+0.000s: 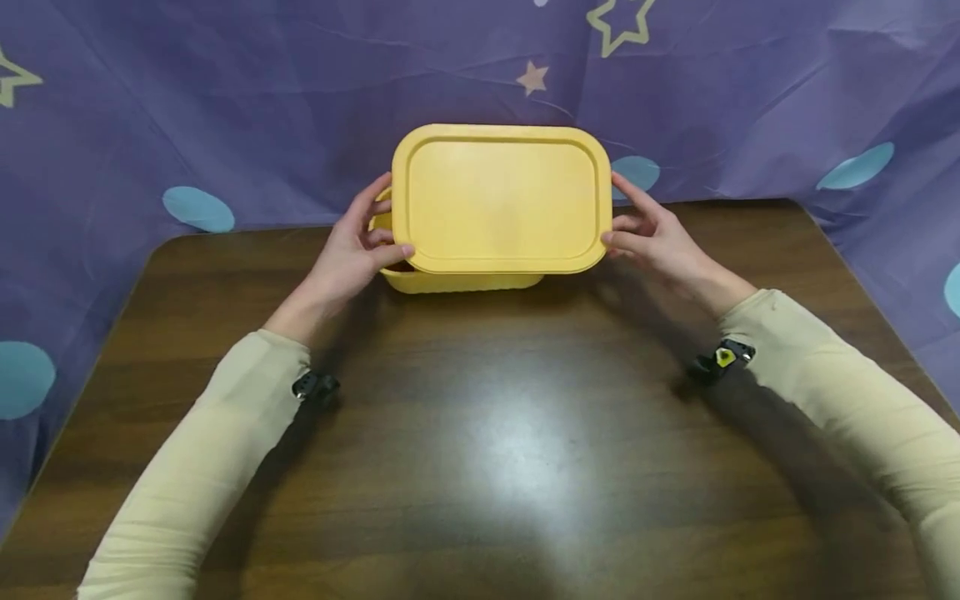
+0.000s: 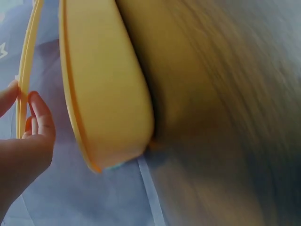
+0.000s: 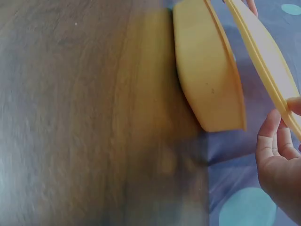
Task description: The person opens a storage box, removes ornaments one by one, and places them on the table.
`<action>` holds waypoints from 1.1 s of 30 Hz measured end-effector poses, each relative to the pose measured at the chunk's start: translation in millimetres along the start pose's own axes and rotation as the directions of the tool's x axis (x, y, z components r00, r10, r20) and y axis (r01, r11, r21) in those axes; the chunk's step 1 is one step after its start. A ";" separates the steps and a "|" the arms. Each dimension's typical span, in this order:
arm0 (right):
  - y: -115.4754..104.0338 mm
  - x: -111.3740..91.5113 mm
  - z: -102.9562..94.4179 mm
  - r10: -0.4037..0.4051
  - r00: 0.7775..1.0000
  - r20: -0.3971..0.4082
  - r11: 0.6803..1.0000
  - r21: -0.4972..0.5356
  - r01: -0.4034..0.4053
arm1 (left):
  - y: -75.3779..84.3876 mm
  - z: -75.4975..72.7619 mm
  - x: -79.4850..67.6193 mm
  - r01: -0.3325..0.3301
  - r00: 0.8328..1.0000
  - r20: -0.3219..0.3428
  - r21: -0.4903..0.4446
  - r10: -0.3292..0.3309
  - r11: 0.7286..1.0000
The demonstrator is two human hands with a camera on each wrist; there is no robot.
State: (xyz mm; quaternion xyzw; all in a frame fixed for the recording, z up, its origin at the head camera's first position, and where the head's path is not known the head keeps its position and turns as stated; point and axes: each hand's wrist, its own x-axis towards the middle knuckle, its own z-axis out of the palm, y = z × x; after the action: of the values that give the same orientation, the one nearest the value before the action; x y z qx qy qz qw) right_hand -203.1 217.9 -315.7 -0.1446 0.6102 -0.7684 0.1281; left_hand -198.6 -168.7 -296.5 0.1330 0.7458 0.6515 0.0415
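A yellow rectangular lid [image 1: 502, 200] with rounded corners is held up by its two short ends. My left hand [image 1: 348, 242] pinches its left edge, thumb in front and fingers behind. At the opposite edge my right hand [image 1: 660, 242] pinches the lid the same way. Below and behind it, a yellow box [image 1: 465, 282] stands on the table, mostly covered by the lid in the head view. Both wrist views show a gap between the lid [image 2: 26, 61] and the rim of the box [image 3: 207, 66]. What the box contains is hidden.
The brown wooden table [image 1: 450, 467] reaches back to a purple cloth [image 1: 300, 100] with stars and blue dots, hanging right behind the box. Small dark devices sit on both wrists, the right one [image 1: 723, 358] partly yellow.
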 end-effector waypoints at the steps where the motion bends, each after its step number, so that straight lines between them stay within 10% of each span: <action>1: -2.1 -1.0 -1.3 0.003 1.000 0.000 1.000 0.020 -0.003 | 1.3 1.7 0.4 0.013 1.000 0.005 -0.042 -0.013 0.999; 13: -23.8 -10.0 -20.6 0.015 0.998 -0.062 1.000 0.016 -0.014 | 2.9 19.5 12.2 0.144 0.983 0.159 -0.343 -0.094 0.928; 33: -17.9 -35.1 -63.5 0.006 0.985 -0.170 0.994 0.109 0.013 | 4.3 80.3 26.2 0.252 0.957 0.230 -0.369 -0.175 0.895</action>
State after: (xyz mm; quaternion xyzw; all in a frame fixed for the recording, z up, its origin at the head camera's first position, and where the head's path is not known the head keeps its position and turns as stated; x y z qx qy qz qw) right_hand -195.0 292.2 -314.2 -0.0723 0.5756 -0.8104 0.0820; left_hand -204.3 -84.5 -301.3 0.1008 0.6019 0.7638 0.2101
